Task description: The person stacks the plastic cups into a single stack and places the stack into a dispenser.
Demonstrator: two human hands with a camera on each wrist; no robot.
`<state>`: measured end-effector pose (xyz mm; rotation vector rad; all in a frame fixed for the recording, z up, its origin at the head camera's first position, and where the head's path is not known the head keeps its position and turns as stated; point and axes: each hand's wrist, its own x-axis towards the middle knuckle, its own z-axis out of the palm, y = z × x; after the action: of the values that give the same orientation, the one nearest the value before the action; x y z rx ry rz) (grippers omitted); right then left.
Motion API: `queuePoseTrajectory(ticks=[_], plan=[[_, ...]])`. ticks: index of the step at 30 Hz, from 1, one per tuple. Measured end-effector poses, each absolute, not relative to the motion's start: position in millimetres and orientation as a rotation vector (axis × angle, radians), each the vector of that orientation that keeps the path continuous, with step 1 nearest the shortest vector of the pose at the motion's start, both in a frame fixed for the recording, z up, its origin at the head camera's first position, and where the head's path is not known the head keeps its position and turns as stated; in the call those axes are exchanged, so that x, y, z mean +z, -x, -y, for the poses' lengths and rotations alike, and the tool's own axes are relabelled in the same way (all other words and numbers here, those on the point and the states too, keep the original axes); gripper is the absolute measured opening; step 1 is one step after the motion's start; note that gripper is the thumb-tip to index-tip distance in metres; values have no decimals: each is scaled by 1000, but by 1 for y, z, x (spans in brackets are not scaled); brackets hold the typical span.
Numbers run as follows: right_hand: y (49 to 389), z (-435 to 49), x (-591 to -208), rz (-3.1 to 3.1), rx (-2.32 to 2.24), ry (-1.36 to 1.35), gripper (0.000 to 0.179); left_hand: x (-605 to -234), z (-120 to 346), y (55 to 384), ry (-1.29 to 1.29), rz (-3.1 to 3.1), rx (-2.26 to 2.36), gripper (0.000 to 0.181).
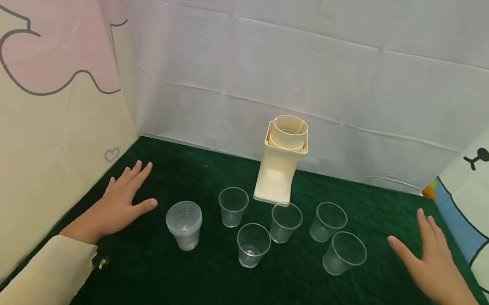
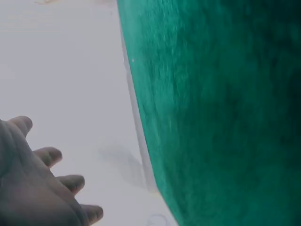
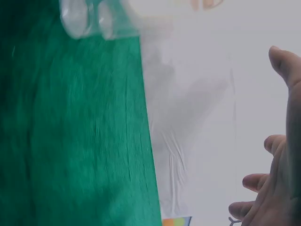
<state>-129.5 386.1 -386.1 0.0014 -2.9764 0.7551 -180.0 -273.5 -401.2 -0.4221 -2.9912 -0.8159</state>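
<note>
My left hand (image 1: 121, 203) hovers over the left side of the green cloth with its fingers spread, holding nothing. Nearest to it stands a stack of clear plastic cups (image 1: 184, 224). Out to the right, my right hand (image 1: 432, 262) is likewise spread and holds nothing. Single clear cups stand upright between the hands: one at the back (image 1: 232, 207), one in front (image 1: 253, 245), one near the middle (image 1: 285, 222), and two at the right, the rear cup (image 1: 328, 222) and the front cup (image 1: 344, 254). In the wrist views each hand's fingers are apart.
A cream plastic dispenser (image 1: 281, 162) with a round top opening stands at the back middle, behind the cups. The green cloth (image 1: 217, 297) covers the table. A white curtain (image 1: 327, 76) hangs behind, and cartoon-printed sheets (image 1: 48, 113) close off both sides.
</note>
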Motion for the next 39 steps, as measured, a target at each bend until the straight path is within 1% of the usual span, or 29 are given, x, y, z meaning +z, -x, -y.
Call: queuePoseTrajectory(ticks=[5,8,13,23,31,39], plan=[[125,-376,-390,2950,947,-29,86,-411,269,171,514,2908,-1196,83],[122,-368,-394,2897,1130,-64,81,-416,263,166,549,2841,-1347,80],[117,-352,-404,2807,1358,-97,83,-427,253,161,601,2754,-1466,80],[112,-329,-425,2690,1527,-210,82,-437,231,153,661,2570,-1699,78],[114,-311,-433,2655,1622,-168,88,-449,217,153,620,2469,-1977,76],[117,-306,-441,2484,1762,-269,81,-455,213,154,657,2356,-2140,74]])
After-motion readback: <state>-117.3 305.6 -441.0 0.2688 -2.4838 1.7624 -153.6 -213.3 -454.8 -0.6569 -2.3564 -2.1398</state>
